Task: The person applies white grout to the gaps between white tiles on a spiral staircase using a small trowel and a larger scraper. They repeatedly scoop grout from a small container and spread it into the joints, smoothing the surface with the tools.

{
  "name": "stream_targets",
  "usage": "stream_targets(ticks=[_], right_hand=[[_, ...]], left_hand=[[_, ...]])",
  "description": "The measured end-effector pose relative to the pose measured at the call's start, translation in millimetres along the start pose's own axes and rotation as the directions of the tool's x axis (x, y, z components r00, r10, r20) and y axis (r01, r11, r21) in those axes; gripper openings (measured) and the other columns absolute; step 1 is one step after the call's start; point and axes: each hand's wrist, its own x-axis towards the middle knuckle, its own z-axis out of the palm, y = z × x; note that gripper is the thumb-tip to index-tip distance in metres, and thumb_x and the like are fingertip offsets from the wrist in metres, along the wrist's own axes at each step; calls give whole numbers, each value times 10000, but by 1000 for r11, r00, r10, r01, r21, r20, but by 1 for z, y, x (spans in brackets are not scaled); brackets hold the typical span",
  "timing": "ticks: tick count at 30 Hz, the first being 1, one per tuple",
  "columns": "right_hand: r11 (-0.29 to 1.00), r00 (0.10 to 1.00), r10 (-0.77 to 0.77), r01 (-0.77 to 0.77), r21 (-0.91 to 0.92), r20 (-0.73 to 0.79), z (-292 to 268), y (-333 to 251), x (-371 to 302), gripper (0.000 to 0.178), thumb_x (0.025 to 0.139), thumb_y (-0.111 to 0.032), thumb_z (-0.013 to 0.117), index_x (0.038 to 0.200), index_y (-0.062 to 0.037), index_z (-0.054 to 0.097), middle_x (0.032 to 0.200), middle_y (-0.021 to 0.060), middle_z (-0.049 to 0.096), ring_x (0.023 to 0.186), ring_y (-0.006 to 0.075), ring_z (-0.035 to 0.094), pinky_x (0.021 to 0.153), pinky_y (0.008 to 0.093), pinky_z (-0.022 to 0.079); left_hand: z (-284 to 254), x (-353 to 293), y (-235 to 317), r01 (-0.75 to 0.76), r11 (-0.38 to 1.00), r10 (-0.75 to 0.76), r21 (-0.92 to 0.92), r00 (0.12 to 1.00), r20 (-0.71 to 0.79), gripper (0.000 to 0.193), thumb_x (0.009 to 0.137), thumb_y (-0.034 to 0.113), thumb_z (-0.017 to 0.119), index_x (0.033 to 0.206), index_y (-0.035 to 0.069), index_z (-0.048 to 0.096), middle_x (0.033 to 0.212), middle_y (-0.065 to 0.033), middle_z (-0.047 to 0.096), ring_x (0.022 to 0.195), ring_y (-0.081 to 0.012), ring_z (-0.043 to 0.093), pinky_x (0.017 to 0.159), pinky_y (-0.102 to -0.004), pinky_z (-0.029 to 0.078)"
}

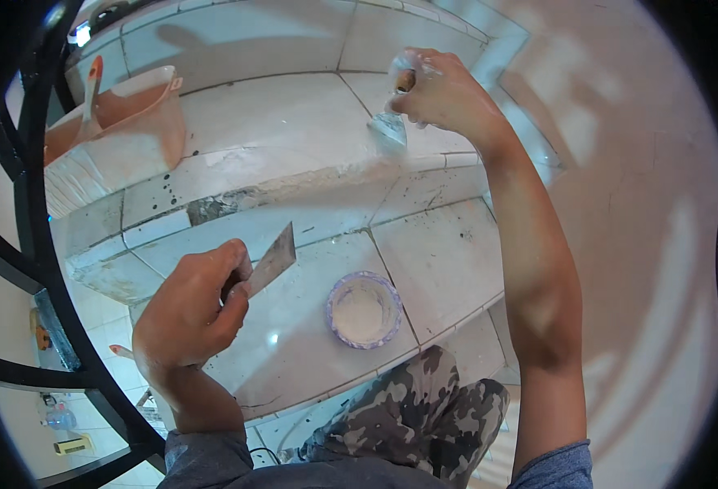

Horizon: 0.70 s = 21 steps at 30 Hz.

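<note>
My left hand (192,306) is closed around a putty knife, its flat metal blade (273,261) pointing up and to the right above the lower step. At the far right of the upper step, my right hand (449,94) grips another putty knife, whose wet, whitish blade (389,130) is at the step's front edge. White paste smears its fingers. Along that edge runs a rough strip of pale filler (318,178), with a dark, bare broken stretch (212,208) at its left end. A round tub (362,311) with a purplish rim and white paste inside stands on the lower step.
A pinkish, paint-smeared bucket (151,134) with a brush (92,94) in it stands on the upper step at left. Black metal railing (33,212) runs down the left side. A pale wall (636,179) rises at right. My camouflage-trousered legs (392,399) are below.
</note>
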Motion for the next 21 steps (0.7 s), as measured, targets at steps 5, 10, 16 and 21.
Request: stream_targets(ticks=[5, 10, 16, 21], right_hand=[[961, 991, 129, -113, 254, -45, 9, 7, -3, 277, 770, -239, 719, 773, 15, 609, 755, 164, 651, 702, 272, 611, 676, 345, 514], [999, 993, -9, 14, 38, -114, 25, 16, -12, 246, 831, -248, 695, 864, -18, 616, 737, 116, 634, 692, 261, 587, 703, 365, 493], [993, 982, -115, 119, 17, -151, 31, -8, -28, 357, 861, -375, 690, 880, -19, 666, 748, 120, 650, 692, 238, 593, 693, 361, 484], [982, 973, -150, 167, 90, -175, 32, -16, -38, 304, 827, -289, 711, 826, 4, 629, 727, 179, 615, 651, 325, 557, 693, 401, 483]], left_hand=[[-3, 0, 1, 53, 999, -53, -7, 999, 13, 102, 799, -33, 552, 889, -12, 508, 682, -191, 547, 567, -323, 535, 570, -390, 418], [-3, 1, 1, 31, 999, -31, -34, 999, 11, 97, 797, -39, 545, 881, -13, 505, 661, -183, 545, 547, -309, 532, 562, -385, 414], [-1, 2, 4, 53, 998, -53, -24, 998, -15, 85, 794, -46, 521, 871, -15, 500, 638, -171, 533, 532, -293, 519, 548, -379, 398], [-2, 2, 2, 2, 1000, -2, 20, 1000, 18, 77, 821, -69, 486, 879, -19, 492, 640, -121, 525, 537, -198, 554, 505, -319, 446]])
